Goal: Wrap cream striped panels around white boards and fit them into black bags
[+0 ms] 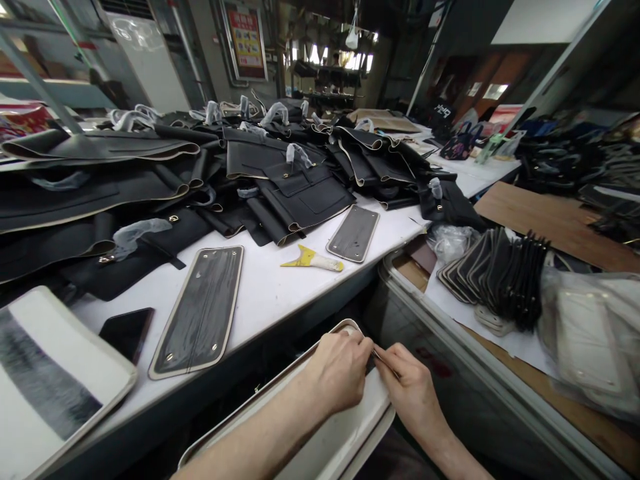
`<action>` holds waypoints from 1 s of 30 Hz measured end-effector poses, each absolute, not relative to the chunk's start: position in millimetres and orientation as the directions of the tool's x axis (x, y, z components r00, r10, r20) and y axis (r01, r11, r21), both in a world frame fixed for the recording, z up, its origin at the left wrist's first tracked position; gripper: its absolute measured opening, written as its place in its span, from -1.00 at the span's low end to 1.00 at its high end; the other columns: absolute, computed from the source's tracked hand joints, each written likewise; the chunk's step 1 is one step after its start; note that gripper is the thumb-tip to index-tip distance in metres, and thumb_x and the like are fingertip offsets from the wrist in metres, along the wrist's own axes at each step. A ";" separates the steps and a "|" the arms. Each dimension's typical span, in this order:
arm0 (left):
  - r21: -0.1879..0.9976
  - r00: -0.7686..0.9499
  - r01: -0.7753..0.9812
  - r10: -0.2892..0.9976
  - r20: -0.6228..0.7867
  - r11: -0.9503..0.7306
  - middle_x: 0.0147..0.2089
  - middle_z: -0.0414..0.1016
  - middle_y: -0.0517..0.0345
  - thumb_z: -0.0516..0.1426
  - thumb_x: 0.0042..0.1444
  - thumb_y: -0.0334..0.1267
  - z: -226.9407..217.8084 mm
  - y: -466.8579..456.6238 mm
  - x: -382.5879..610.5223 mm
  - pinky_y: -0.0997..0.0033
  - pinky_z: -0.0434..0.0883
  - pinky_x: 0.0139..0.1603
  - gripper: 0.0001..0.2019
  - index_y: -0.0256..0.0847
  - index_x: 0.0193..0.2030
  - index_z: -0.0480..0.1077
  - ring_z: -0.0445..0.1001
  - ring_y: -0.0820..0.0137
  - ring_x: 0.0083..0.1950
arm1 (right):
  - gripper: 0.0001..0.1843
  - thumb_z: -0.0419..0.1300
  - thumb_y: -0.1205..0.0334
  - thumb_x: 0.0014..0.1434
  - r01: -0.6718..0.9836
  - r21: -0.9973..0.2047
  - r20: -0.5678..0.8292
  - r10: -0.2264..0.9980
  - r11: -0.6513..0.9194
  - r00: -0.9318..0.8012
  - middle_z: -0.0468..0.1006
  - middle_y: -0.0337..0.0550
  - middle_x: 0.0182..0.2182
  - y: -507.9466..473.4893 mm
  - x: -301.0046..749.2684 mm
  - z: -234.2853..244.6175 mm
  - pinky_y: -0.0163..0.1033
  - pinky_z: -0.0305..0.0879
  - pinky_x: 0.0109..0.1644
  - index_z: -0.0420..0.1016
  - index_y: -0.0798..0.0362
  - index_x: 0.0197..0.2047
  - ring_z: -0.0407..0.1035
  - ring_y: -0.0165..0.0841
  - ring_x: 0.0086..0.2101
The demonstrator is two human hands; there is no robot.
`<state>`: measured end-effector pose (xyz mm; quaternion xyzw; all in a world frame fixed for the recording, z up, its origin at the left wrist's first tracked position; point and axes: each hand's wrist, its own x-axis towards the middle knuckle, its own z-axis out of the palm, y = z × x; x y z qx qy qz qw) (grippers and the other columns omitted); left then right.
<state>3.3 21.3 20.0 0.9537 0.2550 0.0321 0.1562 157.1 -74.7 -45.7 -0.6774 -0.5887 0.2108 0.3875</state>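
In the lower centre of the frame lies the piece being worked, a cream-faced bag body with a dark-edged rim, slanting from the bottom edge up toward the middle. The left hand has its fingers curled narrow over the rim near the far corner, gripping it, though the fingertips themselves are tucked from view. The right hand, just beside it, pinches a thin edge at that corner between thumb and fingers.

The step in hand looks like joining or aligning the edges at the corner (whether glue is involved there, I cannot tell). The next move, I judge, calls for one hand to steady the bag body while the other presses along the rim in short pinches, keeping the layers flush around the curve.

On the white table, left of centre, lies a long oblong base panel with a grey middle and metal studs; a smaller studded panel sits above centre, just beside a yellow-and-white spreader. Black bag pieces crowd the upper left and centre, and dark panels stand stacked at right.
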 end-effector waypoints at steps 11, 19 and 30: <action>0.274 0.914 0.345 0.388 0.118 -0.897 -0.12 0.46 0.21 -0.01 0.28 -0.36 -4.0 42.5 7.6 0.39 0.41 -0.48 -0.84 -0.11 -0.17 0.39 0.49 0.29 -0.17 | -0.66 0.00 0.19 0.39 0.670 -0.742 0.153 0.973 -0.003 0.174 0.33 -0.19 -0.34 -78.1 161.6 -47.9 -0.29 0.27 -0.22 0.47 0.05 0.11 0.34 -0.42 -0.32; 0.320 0.935 0.277 0.331 0.126 -0.906 -0.02 0.45 0.15 0.00 0.26 -0.41 -1.9 39.0 -4.7 0.37 0.47 -0.16 -0.74 -0.18 0.05 0.35 0.41 0.30 -0.04 | -0.56 -0.13 0.14 0.42 0.828 -0.561 0.065 0.997 0.007 0.035 0.35 -0.07 -0.22 -80.2 159.6 -33.2 -0.17 0.31 -0.14 0.35 0.13 0.21 0.36 -0.32 -0.28; 0.383 0.932 0.290 0.350 0.095 -0.877 0.17 0.37 0.06 -0.04 0.28 -0.37 -9.1 28.0 -10.9 0.25 0.37 0.16 -0.60 -0.25 0.24 0.27 0.35 0.27 0.05 | -0.56 -0.05 0.02 0.36 0.658 -0.741 -0.062 0.989 -0.137 0.136 0.38 -0.17 -0.39 -63.0 170.3 -25.0 -0.22 0.22 -0.22 0.51 0.07 -0.37 0.33 -0.36 -0.35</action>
